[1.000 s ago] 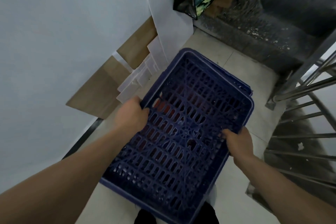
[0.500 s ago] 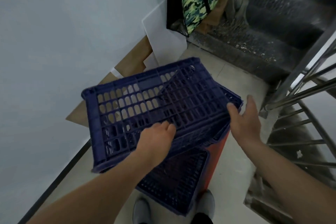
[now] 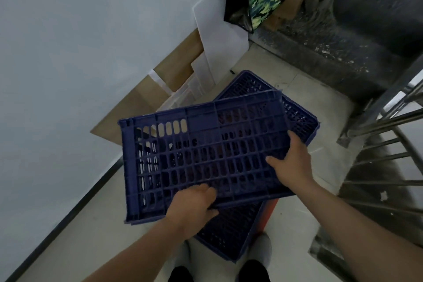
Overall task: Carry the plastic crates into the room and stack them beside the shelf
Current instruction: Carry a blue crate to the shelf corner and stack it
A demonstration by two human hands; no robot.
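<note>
While tipped on edge above a second crate (image 3: 299, 117) on the landing floor (image 3: 270, 64), the blue crate (image 3: 206, 155) is clasped by the left hand (image 3: 192, 206) at its lower rim and the right hand (image 3: 290, 165) at its end; probably light, rigid lattice, best held by opposite rims

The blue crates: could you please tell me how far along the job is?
Nothing looks delivered yet. The top blue crate is lifted, tilted, gripped by the left hand and right hand. A lower blue crate and an orange crate sit beneath; no shelf visible.
</note>
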